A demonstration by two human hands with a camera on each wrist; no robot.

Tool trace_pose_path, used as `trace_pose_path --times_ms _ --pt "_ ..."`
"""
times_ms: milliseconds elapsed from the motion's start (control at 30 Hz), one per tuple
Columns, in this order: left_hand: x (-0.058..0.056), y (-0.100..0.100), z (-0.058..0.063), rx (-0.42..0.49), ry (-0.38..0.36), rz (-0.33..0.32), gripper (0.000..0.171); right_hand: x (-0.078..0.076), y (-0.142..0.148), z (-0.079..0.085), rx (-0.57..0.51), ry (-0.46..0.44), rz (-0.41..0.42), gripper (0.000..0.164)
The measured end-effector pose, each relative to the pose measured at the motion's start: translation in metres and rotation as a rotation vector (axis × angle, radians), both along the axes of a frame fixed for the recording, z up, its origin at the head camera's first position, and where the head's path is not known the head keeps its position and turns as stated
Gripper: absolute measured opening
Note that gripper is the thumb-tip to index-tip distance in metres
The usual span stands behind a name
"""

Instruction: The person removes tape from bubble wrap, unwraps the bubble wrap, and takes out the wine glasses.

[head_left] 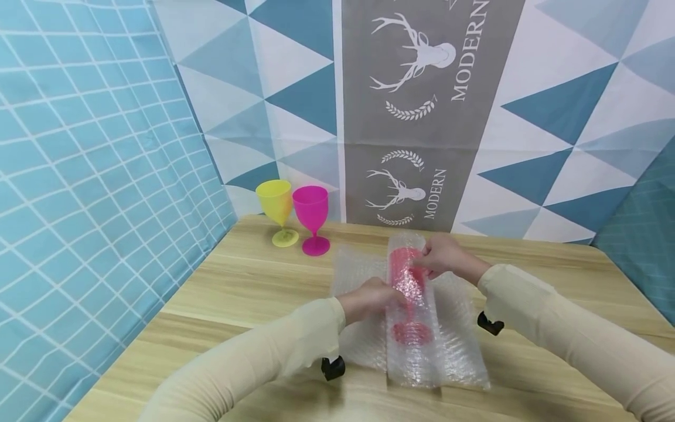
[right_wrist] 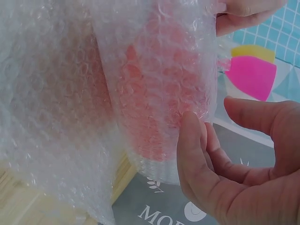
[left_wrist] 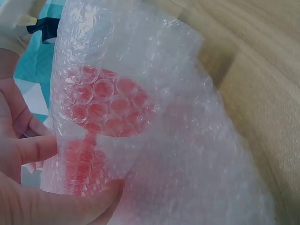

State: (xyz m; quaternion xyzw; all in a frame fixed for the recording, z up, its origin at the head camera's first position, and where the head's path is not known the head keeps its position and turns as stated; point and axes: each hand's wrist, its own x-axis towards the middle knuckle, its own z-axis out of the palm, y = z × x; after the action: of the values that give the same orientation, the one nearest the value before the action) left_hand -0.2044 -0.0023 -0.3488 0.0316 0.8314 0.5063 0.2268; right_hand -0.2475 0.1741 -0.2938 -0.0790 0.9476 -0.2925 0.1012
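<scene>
A red goblet (head_left: 408, 334) lies rolled inside clear bubble wrap (head_left: 416, 366), its round foot toward the near edge. My left hand (head_left: 371, 299) holds the roll around the stem, its thumb (left_wrist: 101, 201) lying across the wrap. At the bowl end my right hand (head_left: 443, 256) touches the roll's right side. In the right wrist view its curved fingers (right_wrist: 192, 150) rest against the wrap, while the thumb (right_wrist: 251, 112) stands apart from it. The plastic blurs the goblet's outline.
A yellow goblet (head_left: 275, 196) and a magenta goblet (head_left: 311, 208) stand upright at the back left of the wooden table (head_left: 237, 293). Flat parts of the wrap spread to both sides of the roll. Patterned cloth (head_left: 295, 70) hangs behind the table.
</scene>
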Motion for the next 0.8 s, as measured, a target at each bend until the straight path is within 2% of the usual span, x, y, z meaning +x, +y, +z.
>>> trace_pose_path --times_ms 267,500,800 --pt "0.000 0.000 0.000 -0.012 0.004 0.031 0.052 -0.004 0.000 0.003 0.034 -0.009 0.010 0.026" --pt "0.001 0.003 0.000 -0.033 0.035 0.041 0.043 -0.013 -0.010 0.007 0.151 0.023 0.009 0.034" --pt "0.003 0.003 0.000 -0.013 0.031 0.018 0.035 -0.016 -0.016 0.008 0.157 -0.011 -0.032 0.027"
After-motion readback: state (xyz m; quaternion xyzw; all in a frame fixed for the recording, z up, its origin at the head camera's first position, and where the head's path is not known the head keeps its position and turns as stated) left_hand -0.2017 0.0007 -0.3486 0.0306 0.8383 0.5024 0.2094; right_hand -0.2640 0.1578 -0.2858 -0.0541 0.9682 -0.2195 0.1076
